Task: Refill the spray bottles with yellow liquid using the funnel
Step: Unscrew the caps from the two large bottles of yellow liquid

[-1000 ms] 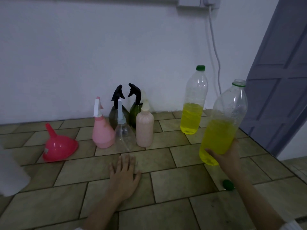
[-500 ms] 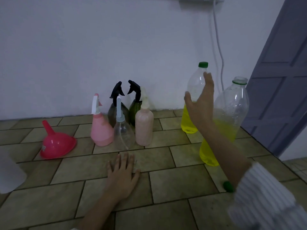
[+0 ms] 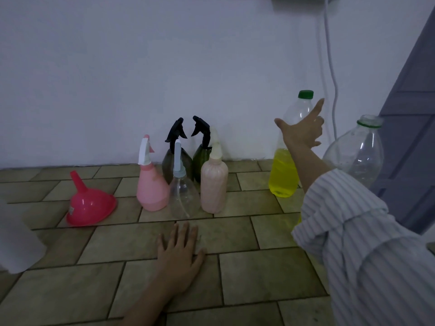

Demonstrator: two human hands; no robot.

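Several spray bottles stand grouped near the wall: a pink one (image 3: 151,187), a clear one (image 3: 182,196), a beige one (image 3: 214,184) and two dark ones with black triggers (image 3: 176,158). A pink funnel (image 3: 90,205) lies mouth down to their left. A green-capped bottle of yellow liquid (image 3: 283,175) stands to their right. An uncapped bottle (image 3: 357,156) stands further right, its lower part hidden by my striped sleeve. My left hand (image 3: 181,252) rests flat on the tiles in front of the spray bottles. My right hand (image 3: 303,130) is raised before the capped bottle's upper part, index finger and thumb extended, holding nothing.
The floor is tiled (image 3: 259,274) and ends at a white wall. A grey door (image 3: 412,114) stands at the right, just behind the uncapped bottle. A white cable (image 3: 332,67) hangs down the wall. A white object (image 3: 16,243) sits at the left edge.
My right hand let go of the uncapped bottle, which now stands on the floor, and rose up in front of the capped bottle. My left hand stayed flat on the tiles.
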